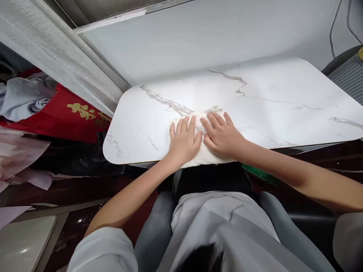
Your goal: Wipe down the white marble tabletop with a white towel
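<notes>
A soft, fluffy white cloth (205,155) lies on the white marble-patterned table (272,102), with its near edge hanging over the front rim. Flat on the cloth's left part rests my left hand (184,141), its fingers spread and pointing away from me. My right hand (221,134) presses on the right side of the cloth, fingers apart and angled to the left. The two hands are close together, and my left thumb nearly meets my right hand. Parts of the cloth are hidden beneath both palms.
A red bag (76,113) with gold lettering and grey clothes (27,96) stand left of the table. Behind the table rises a pale wall (198,37). A grey ridged object (347,77) is at the far right, near hanging cables.
</notes>
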The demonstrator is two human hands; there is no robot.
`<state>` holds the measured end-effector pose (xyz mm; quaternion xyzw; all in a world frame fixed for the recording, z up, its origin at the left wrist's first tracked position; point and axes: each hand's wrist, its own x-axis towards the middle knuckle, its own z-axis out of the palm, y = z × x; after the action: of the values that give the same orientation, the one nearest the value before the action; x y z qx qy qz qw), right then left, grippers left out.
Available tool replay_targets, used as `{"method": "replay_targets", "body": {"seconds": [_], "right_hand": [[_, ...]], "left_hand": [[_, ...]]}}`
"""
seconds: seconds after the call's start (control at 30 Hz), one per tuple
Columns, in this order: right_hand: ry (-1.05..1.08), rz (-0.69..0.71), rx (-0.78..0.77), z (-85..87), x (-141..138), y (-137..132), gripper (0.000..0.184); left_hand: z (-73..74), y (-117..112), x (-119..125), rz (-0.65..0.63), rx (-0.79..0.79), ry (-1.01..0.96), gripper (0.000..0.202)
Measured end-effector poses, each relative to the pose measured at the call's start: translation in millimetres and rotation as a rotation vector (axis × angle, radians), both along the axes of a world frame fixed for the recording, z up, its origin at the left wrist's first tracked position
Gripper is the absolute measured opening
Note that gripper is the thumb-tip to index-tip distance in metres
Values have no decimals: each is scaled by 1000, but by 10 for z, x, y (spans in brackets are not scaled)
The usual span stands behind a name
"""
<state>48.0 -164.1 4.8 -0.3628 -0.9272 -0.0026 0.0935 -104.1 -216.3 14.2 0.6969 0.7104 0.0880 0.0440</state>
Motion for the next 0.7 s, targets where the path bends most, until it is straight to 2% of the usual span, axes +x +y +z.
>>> {"method": "replay_targets", "body": {"seconds": [0.17,0.37,0.47,0.57,0.7], "right_hand": [[23,-101,-85,5,-173,482,52],[264,-148,-97,-109,-394,1367,42],[313,-156,-78,-142,-469,1757,41],[312,-184,-59,-151,-516,2050,40],[317,-217,-47,-144,-558,2310,37]], "left_hand": [[-17,531,-71,18,21,-47,52],[-85,1292,-186,91,109,-93,47],[-109,1657,-235,119,146,-129,45],[-130,1968,-280,132,174,-159,43],[-155,2286,-340,112,205,-197,43]]}}
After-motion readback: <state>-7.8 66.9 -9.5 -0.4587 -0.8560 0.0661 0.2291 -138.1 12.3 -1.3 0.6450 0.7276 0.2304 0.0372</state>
